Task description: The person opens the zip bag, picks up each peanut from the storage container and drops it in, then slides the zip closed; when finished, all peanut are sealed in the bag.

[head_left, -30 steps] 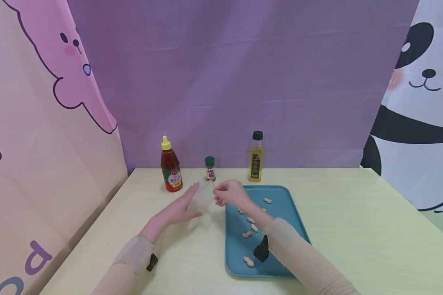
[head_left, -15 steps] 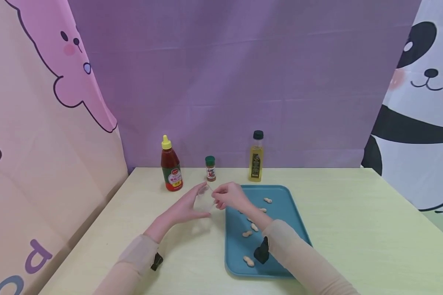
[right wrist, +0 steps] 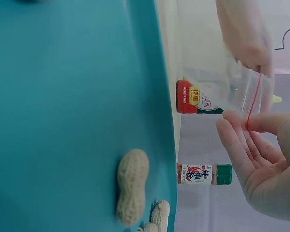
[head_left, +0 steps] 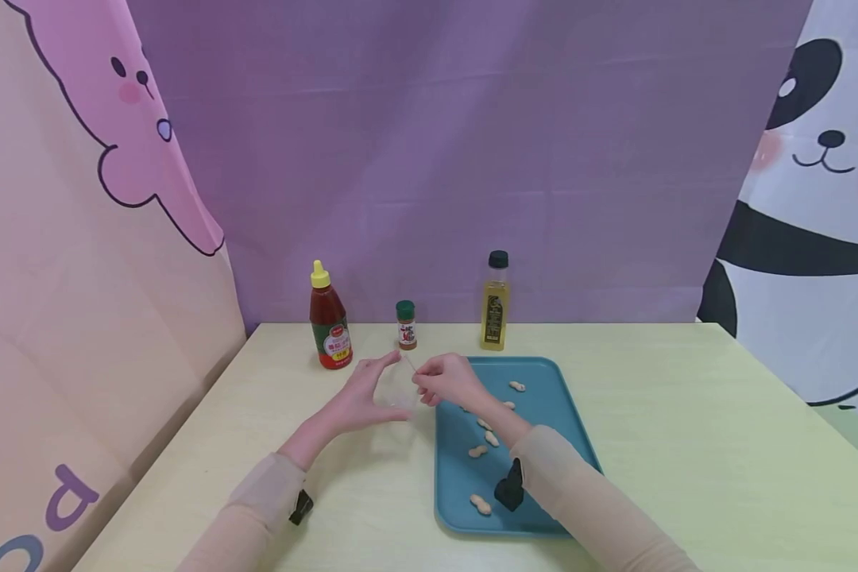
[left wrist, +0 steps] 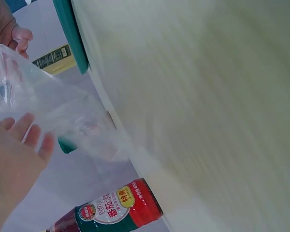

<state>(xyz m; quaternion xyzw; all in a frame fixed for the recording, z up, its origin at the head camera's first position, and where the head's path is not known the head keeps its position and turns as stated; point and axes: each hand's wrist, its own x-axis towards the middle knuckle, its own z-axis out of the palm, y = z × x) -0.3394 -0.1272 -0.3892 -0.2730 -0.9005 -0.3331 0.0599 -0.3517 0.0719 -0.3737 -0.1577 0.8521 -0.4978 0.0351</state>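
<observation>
A clear zip bag (head_left: 398, 392) hangs between the two hands, left of the blue tray; its red zip strip (right wrist: 254, 99) shows in the right wrist view. My right hand (head_left: 452, 380) pinches the bag's mouth edge between thumb and fingertips. On the other side my left hand (head_left: 357, 403) spans the bag, thumb and fingers wide apart, with fingertips right at its upper edge. In the left wrist view the bag (left wrist: 53, 99) droops toward the table, and the left fingers (left wrist: 33, 137) overlap it. No contents show inside.
Several unshelled peanuts (head_left: 481, 504) lie scattered on the blue tray (head_left: 457, 516), partly under the right forearm. Along the back stand a ketchup bottle (head_left: 332, 338), a small green-capped spice jar (head_left: 406, 326) and an oil bottle (head_left: 495, 310). A purple cloth (head_left: 429, 159) hangs behind the table.
My left hand has moved right to the bag, its fingertips coming up to the mouth edge. The right hand keeps its pinch nearly in place. Bottles and tray stay put.
</observation>
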